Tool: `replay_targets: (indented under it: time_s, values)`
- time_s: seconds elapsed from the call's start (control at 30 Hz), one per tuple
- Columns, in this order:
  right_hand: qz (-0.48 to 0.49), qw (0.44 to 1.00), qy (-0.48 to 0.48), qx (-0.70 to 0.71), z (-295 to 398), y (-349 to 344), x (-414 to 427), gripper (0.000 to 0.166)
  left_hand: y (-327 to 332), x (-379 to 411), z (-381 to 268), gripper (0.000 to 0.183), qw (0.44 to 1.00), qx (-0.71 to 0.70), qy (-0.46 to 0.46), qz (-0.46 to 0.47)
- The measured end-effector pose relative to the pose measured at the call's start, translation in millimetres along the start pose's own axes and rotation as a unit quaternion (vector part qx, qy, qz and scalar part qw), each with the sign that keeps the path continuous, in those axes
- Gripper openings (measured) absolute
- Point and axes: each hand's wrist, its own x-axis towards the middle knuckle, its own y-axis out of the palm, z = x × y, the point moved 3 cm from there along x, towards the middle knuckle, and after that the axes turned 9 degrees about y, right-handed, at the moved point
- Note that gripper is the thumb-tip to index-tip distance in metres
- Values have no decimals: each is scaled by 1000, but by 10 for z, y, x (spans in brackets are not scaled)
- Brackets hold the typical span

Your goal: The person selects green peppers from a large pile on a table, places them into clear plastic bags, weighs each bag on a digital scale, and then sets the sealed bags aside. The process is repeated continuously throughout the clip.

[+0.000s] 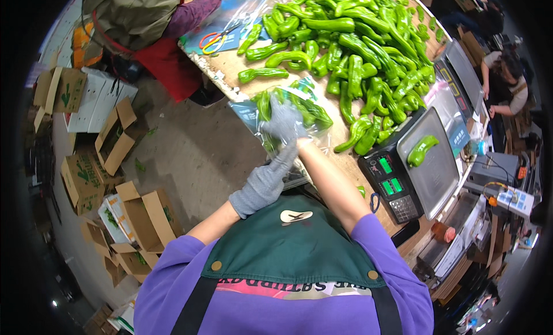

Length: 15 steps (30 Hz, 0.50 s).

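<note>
Green peppers fill a clear plastic bag at the table's near left edge. My right hand, in a grey glove, lies over the bag with its fingers spread against it; whether it grips the film is unclear. My left hand, gloved too, is just below, its fingers reaching up to the bag's near end by my right wrist; its fingertips are partly hidden. Beyond the bag spreads a large heap of long green peppers. One pepper rests on the steel pan of a digital scale at the right.
Scissors with red and yellow handles lie at the table's far left, near another person's sleeve. A second scale stands beyond the first. Open cardboard boxes stand on the floor at left. Another person is at the right.
</note>
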Motion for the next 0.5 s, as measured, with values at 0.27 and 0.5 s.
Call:
replay_targets:
  time_s: [0.27,0.5]
  values:
    - [88,992,49,81,-316,-648,421,97,97,29,98,80,999,-27,-1,32]
    - [74,987,-85,-116,-366,-345,-247,83,185,-151,380,72,1000,-18,13,-6]
